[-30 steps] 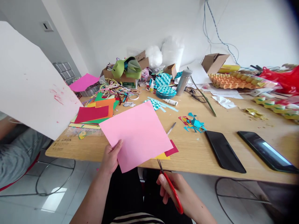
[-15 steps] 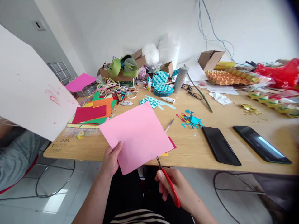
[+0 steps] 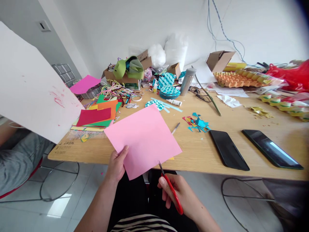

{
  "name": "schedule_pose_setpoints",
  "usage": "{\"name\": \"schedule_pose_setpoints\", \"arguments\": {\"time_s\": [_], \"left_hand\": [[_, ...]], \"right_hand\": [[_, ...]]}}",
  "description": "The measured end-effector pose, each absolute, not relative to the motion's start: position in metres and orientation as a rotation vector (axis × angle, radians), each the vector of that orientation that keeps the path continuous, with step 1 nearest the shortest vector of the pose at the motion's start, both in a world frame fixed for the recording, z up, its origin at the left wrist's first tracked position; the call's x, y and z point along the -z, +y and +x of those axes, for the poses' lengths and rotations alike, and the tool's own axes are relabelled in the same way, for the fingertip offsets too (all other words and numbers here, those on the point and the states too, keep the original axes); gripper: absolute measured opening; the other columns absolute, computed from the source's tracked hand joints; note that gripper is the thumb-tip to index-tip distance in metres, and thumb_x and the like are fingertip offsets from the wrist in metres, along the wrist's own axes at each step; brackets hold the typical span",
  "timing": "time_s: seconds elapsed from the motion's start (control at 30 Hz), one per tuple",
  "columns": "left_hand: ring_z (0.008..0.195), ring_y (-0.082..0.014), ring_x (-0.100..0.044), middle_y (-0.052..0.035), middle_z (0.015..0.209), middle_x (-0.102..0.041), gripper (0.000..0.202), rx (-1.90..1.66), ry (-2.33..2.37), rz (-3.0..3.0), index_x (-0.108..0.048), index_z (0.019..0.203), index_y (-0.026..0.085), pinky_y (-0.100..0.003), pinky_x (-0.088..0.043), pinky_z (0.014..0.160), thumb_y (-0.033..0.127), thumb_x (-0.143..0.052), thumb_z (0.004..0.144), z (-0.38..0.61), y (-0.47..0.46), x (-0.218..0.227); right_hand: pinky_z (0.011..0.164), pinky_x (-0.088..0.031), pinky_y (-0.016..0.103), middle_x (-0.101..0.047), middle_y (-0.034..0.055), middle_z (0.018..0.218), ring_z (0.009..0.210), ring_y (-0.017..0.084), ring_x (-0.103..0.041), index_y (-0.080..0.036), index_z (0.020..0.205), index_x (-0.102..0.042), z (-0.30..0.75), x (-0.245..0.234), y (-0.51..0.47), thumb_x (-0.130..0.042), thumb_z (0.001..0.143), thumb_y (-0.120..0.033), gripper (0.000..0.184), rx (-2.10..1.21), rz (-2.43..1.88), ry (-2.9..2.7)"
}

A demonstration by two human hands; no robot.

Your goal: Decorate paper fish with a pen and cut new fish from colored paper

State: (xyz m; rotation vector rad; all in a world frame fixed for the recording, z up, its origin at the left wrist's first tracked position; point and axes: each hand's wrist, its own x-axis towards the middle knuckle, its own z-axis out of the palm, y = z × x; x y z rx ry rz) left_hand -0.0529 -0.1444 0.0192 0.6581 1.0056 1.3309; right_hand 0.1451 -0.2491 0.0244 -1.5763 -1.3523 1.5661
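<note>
Pink paper [image 3: 143,138]; handwriting [image 3: 64,147] on table [image 3: 190,149] (illegible).

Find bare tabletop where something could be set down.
Bare tabletop lies between the paper scraps, green stem and both phones, and between the pink sheet and left phone. It is crowded along the wall and around the coloured papers.

Grey bottle [image 3: 187,83] has blue plates [image 3: 169,93] stacked just left of it, a white tube [image 3: 174,102] in front, plus an orange egg tray [image 3: 238,80] and red bag [image 3: 293,77] off to its right.
</note>
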Motion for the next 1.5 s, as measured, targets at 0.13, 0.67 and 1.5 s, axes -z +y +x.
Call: {"name": "schedule_pose_setpoints", "arguments": {"time_s": [0.13, 0.67, 1.5], "left_hand": [[0.092, -0.0248, -0.071, -0.0095, 0.098, -0.075, 0.044, -1.322, 1.003, 0.674, -0.075, 0.095, 0.014, -0.032, -0.055, 0.081, 0.039, -0.088, 0.060, -0.052, -0.145, -0.019], [0.090, -0.0239, -0.071, -0.0091, 0.099, -0.075, 0.042, -1.317, 1.002, 0.693, -0.075, 0.094, 0.014, -0.031, -0.056, 0.080, 0.038, -0.087, 0.061, -0.053, -0.145, -0.012], [0.094, -0.0233, -0.070, -0.0086, 0.103, -0.075, 0.043, -1.287, 0.982, 0.718, -0.074, 0.100, 0.015, -0.030, -0.055, 0.082, 0.038, -0.085, 0.066, -0.055, -0.143, -0.007]], "right_hand": [[0.042, -0.034, 0.021, -0.061, 0.0011, 0.058, 0.043, 0.011, -0.058, -0.014, 0.078, -0.056, 0.143, -0.025, -0.249, -0.039, 0.085, -0.075, 0.064, -1.559, -1.592, -1.334], [0.039, -0.031, 0.020, -0.061, 0.0009, 0.056, 0.040, 0.011, -0.055, -0.015, 0.077, -0.055, 0.140, -0.022, -0.247, -0.039, 0.084, -0.076, 0.064, -1.567, -1.604, -1.281], [0.038, -0.032, 0.019, -0.063, 0.0022, 0.057, 0.041, 0.010, -0.058, -0.014, 0.077, -0.057, 0.142, -0.010, -0.246, -0.041, 0.084, -0.076, 0.064, -1.578, -1.591, -1.286]]}}
